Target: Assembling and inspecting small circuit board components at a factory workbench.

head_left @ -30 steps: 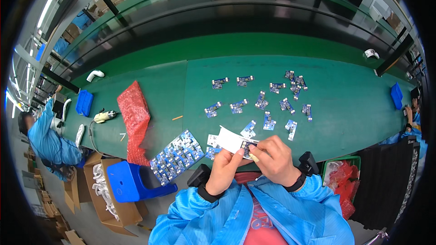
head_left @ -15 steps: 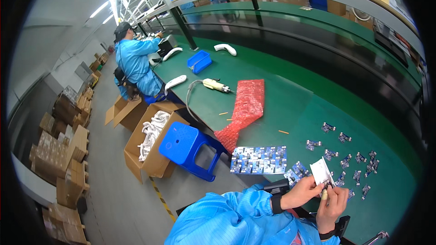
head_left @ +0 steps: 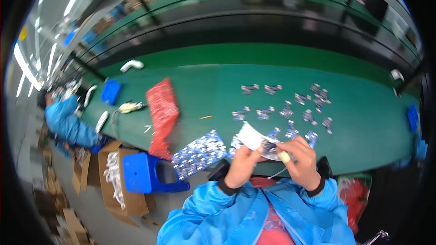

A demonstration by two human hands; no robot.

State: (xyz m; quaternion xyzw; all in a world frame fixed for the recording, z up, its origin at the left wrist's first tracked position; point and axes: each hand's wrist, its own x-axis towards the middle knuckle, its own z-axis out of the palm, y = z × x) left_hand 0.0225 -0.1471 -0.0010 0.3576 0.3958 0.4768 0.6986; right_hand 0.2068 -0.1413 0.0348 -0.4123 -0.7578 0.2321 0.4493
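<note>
Grip: my left hand (head_left: 244,167) is closed, thumb and fingers pinching the near-left edge of a white shell piece (head_left: 250,137). My right hand (head_left: 300,159) is bent around the right end of the same piece, fingertips at a small dark circuit board (head_left: 270,147); motion blur, so I cannot tell whether these fingers are clamped on the board or only touching it. Pale yellow wrap (head_left: 284,157) on one right digit. Shell piece and board are held together in front of me, above the near edge of the green table (head_left: 204,93).

Around the grip: loose blue circuit boards (head_left: 286,110) lie scattered beyond and to the right, well spaced except for a tight cluster at far right. Just left of my left hand, a smaller board section (head_left: 235,145), partly hidden; next to it, a large circuit-board panel (head_left: 198,155) slanting along the near edge.

Further left: orange stick (head_left: 205,117), red bubble wrap (head_left: 163,109), pale yellow electric screwdriver (head_left: 130,107) with cable, blue bin (head_left: 110,91). White curved handle (head_left: 132,65) at far left.

Floor, near left: blue stool (head_left: 136,172) beside an open cardboard box (head_left: 136,202) containing white parts (head_left: 113,179). Co-worker in blue (head_left: 68,120) beyond, at the table's left end
</note>
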